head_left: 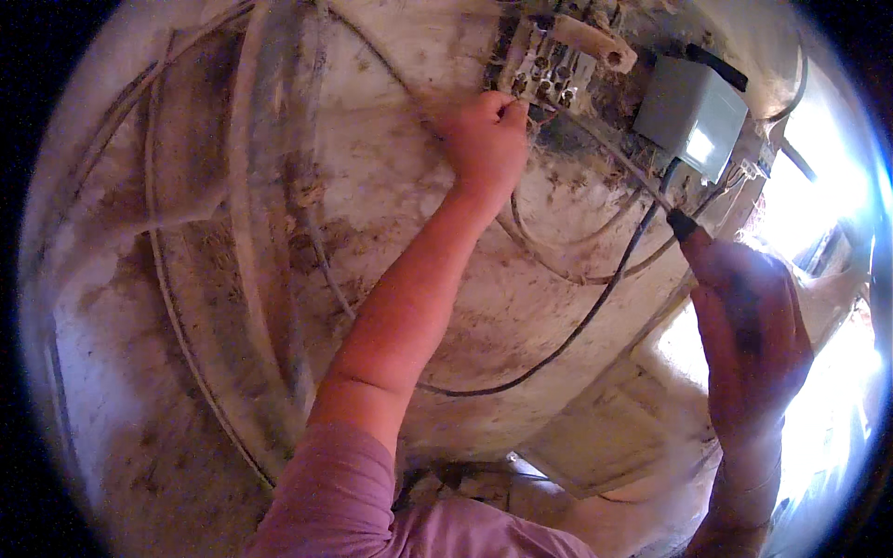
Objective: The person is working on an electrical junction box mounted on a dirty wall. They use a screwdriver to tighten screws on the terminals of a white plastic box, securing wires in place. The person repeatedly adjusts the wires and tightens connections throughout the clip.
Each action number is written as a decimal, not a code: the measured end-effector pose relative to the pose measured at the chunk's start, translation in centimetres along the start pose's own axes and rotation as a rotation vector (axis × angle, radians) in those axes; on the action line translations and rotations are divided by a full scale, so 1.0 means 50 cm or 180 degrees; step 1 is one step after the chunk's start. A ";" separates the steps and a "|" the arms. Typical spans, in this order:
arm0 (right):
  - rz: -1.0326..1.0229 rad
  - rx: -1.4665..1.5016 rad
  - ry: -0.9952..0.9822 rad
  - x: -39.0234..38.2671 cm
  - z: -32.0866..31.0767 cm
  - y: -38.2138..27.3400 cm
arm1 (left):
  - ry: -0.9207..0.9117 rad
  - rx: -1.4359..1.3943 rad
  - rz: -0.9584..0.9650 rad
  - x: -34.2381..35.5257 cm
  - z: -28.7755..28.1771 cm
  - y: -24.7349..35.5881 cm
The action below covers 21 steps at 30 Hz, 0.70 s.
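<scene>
High on the wall sits a terminal block (547,76) with metal contacts. My left hand (486,144) reaches to its lower left edge, fingers closed in a pinch; what lies between them is hidden. My right hand (752,325), at the right, is wrapped round the dark handle of a long screwdriver (619,153). The thin shaft slants up and left, and its tip ends at or close to the block's lower edge, near my left fingertips. Whether the tip touches a screw cannot be made out. A pale fuse holder or cover piece (595,44) projects at the block's upper right.
A grey box (693,112) is mounted right of the block. From beneath it a black cable (595,312) loops down and left across the stained wall. More cables (172,307) and a vertical pipe or post (246,186) run along the left. Bright light enters at the right.
</scene>
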State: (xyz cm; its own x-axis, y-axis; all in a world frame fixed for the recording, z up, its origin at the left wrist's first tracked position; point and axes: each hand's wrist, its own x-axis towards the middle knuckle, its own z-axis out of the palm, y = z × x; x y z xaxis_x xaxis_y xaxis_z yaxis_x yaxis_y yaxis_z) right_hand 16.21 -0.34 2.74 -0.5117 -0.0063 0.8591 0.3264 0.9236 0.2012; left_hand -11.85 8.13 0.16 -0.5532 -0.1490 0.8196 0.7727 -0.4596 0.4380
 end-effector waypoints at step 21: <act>0.0315 -0.0139 0.0002 0.064 0.056 -0.037 | -0.0203 0.0124 -0.0123 0.005 0.000 -0.014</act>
State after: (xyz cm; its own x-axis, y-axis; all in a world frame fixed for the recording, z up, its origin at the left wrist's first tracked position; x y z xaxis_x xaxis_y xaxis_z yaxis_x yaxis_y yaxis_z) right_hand 11.77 -1.02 3.79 -0.4749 0.0839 0.8760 0.4097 0.9021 0.1358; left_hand -12.54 8.43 0.08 -0.5628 -0.0753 0.8232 0.7633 -0.4294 0.4826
